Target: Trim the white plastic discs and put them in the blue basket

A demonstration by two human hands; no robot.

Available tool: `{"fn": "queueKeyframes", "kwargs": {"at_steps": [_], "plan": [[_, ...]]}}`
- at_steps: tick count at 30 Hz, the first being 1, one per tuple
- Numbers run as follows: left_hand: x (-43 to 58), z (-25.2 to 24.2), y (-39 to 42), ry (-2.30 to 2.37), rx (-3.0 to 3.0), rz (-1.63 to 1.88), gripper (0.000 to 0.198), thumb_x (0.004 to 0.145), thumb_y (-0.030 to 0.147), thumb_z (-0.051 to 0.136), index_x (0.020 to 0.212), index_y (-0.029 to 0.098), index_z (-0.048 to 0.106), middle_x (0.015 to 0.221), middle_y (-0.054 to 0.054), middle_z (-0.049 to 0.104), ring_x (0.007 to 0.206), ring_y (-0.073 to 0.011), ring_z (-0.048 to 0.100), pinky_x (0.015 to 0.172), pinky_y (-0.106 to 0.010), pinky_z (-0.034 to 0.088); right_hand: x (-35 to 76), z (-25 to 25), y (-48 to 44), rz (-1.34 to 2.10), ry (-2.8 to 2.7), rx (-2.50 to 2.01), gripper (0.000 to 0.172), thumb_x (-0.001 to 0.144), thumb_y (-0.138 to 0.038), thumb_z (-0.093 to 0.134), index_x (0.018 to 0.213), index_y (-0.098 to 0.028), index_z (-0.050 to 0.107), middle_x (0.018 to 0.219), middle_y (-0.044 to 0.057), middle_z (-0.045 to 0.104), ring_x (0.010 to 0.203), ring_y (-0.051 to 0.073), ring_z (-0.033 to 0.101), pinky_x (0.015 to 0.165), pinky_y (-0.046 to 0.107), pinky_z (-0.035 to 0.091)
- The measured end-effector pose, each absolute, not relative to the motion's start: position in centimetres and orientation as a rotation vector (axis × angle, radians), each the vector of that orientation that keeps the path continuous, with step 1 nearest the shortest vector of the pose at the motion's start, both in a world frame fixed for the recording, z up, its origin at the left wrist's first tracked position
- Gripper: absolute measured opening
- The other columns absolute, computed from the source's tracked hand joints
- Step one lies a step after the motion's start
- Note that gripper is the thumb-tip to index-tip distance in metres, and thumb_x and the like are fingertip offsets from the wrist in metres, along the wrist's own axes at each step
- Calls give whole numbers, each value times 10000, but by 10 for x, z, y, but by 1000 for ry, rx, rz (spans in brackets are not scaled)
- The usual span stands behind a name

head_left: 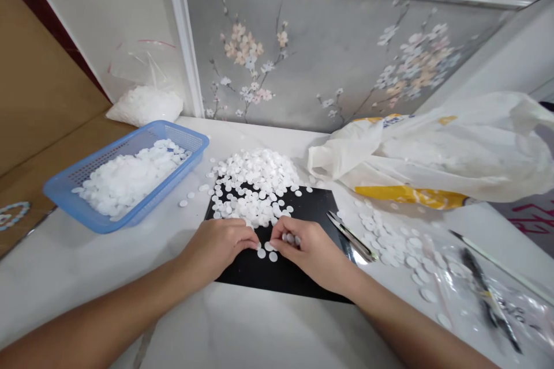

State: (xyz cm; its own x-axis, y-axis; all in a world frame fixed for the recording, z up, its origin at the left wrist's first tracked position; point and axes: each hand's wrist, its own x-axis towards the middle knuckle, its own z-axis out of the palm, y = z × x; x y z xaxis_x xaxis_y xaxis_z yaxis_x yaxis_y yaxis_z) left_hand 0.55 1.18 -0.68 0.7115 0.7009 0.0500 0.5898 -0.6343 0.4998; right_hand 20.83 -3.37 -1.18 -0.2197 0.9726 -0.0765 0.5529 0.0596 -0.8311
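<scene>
Over a black mat [246, 275], my two hands meet close to the near side of a heap of small round white discs [255, 209]. My right hand [309, 245] is closed, with several white discs [292, 238] tucked in its curled fingers and one at its thumb and fingertip. My left hand [220, 245] is closed in a pinch; what its fingertips hold, if anything, is too small to tell. Two loose discs [273, 256] lie on the mat just below the fingertips. A larger pile of discs [259, 168] spreads behind, at the mat's far edge.
At left stands a blue basket [201, 141] of white discs, with a clear bag [147, 105] of white pieces behind. Thread snips [351, 235] lie at the mat's right edge. Further right are scattered discs [389, 242], a white plastic bag [433, 150] and a black pen [489, 294].
</scene>
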Motion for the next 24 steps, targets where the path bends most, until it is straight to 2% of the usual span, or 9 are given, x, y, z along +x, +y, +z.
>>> {"fn": "queueKeyframes", "kwargs": {"at_steps": [4,8,15,19,22,24], "plan": [[8,-6,10,1026,2418,320,185,891,201,503,836,236,677,811,35,701,730,-124,629,650,-214,403,213,-10,-31,1015,-1845,-1556,89,848,-240,532,781,-216,585,659,-33,556,586,122,469,538,244,361],[9,-5,8,1098,2364,314,146,879,237,509,833,229,647,735,41,665,614,-112,571,585,-212,369,215,-12,-29,986,-1928,-1521,40,811,-204,595,809,-223,630,792,-8,639,687,147,547,633,266,407],[7,2,9,1160,2203,283,136,836,267,494,762,209,592,564,56,519,513,-101,462,526,-211,316,217,-11,-31,966,-1984,-1551,103,785,-174,600,696,-205,558,721,-23,560,600,117,488,557,235,358],[7,3,10,1166,1975,429,119,814,281,479,740,205,531,566,59,485,515,-95,427,509,-212,297,221,-9,-30,1116,-1795,-1579,111,798,-240,565,707,-205,511,604,-53,496,530,101,407,502,225,306],[6,5,11,1067,1512,505,86,777,237,460,703,202,435,568,46,526,486,-82,407,465,-200,268,221,-8,-28,1355,-1543,-1453,59,801,-248,542,799,-202,505,663,-37,559,544,94,422,511,220,324],[5,7,12,973,1200,513,92,738,203,448,677,200,378,551,40,535,414,-55,325,418,-195,199,220,-9,-27,1496,-1406,-1377,103,818,-292,530,839,-191,530,701,-20,572,526,85,417,488,218,316]]}}
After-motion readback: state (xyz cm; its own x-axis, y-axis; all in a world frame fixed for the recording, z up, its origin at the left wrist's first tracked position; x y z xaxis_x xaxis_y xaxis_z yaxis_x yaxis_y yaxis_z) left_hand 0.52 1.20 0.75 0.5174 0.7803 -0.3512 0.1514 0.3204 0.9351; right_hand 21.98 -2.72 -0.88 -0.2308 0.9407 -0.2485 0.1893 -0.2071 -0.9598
